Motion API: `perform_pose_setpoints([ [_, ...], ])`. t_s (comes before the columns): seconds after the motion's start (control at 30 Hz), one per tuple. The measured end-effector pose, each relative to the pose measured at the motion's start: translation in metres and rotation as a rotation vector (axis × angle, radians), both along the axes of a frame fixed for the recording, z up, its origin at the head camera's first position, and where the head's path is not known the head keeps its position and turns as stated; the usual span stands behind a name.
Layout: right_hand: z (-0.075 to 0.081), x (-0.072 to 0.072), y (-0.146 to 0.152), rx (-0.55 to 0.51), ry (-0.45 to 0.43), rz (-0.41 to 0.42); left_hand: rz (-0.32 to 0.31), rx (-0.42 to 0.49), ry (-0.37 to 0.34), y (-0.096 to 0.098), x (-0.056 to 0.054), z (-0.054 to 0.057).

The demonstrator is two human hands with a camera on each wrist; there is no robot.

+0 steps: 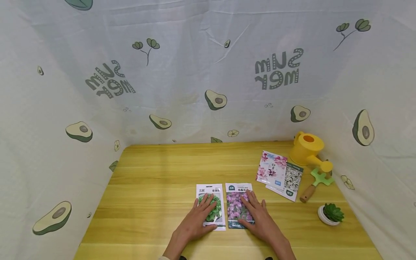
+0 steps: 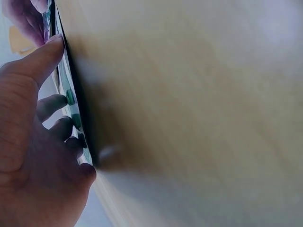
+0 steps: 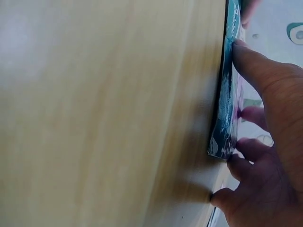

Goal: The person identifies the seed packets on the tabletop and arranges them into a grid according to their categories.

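My left hand (image 1: 194, 221) rests on a seed packet with green leaves (image 1: 219, 212), fingers spread over its picture. Beside it, a seed packet with pink-purple flowers (image 1: 234, 206) lies flat under my right hand (image 1: 262, 222). A narrow gap separates the two packets. In the left wrist view, the thumb (image 2: 45, 59) sits at the packet's near edge and the fingertips press its face. The right wrist view has the thumb (image 3: 251, 64) on the flower packet's dark green end, while the little finger reaches past its side to the table.
At right, a white packet with pink blossoms (image 1: 271, 171) overlaps a packet with white flowers (image 1: 293, 180). Near them are a yellow watering can (image 1: 307, 148), a small green rake with wooden handle (image 1: 308, 191) and a potted succulent (image 1: 332, 213). Printed cloth (image 1: 188, 72) surrounds the wooden table (image 1: 146, 202).
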State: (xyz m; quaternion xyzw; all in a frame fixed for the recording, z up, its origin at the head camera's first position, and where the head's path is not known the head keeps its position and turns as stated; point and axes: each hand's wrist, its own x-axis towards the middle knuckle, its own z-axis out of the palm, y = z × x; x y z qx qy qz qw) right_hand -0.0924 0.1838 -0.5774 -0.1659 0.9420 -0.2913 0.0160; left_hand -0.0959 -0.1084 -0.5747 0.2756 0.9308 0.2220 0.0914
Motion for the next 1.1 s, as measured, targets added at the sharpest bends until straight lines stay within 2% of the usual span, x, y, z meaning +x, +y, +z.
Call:
perform_pose_setpoints([
  [0.27, 0.001, 0.002, -0.001, -0.016, -0.005, -0.003, 0.003, -0.02, 0.023, 0.0, 0.002, 0.0],
  [0.37, 0.001, 0.002, -0.002, -0.018, 0.025, -0.014, 0.005, -0.019, 0.024, 0.0, 0.002, 0.0],
  [0.5, 0.002, 0.002, 0.0, -0.025, 0.032, -0.057, -0.005, 0.004, 0.023, 0.0, 0.0, -0.002],
  [0.67, 0.003, -0.003, 0.013, -0.022, 0.02, -0.119, -0.049, 0.04, 0.068, 0.003, -0.006, 0.001],
  [0.8, 0.004, -0.007, 0.028, -0.014, -0.01, -0.173, -0.088, 0.009, 0.093, 0.016, -0.017, 0.011],
  [0.93, 0.003, -0.012, 0.041, -0.005, -0.035, -0.223, -0.141, -0.07, 0.113, 0.036, -0.028, 0.024],
  [1.1, 0.002, -0.016, 0.051, 0.028, -0.02, -0.276, -0.246, -0.157, 0.209, 0.064, -0.042, 0.032],
])
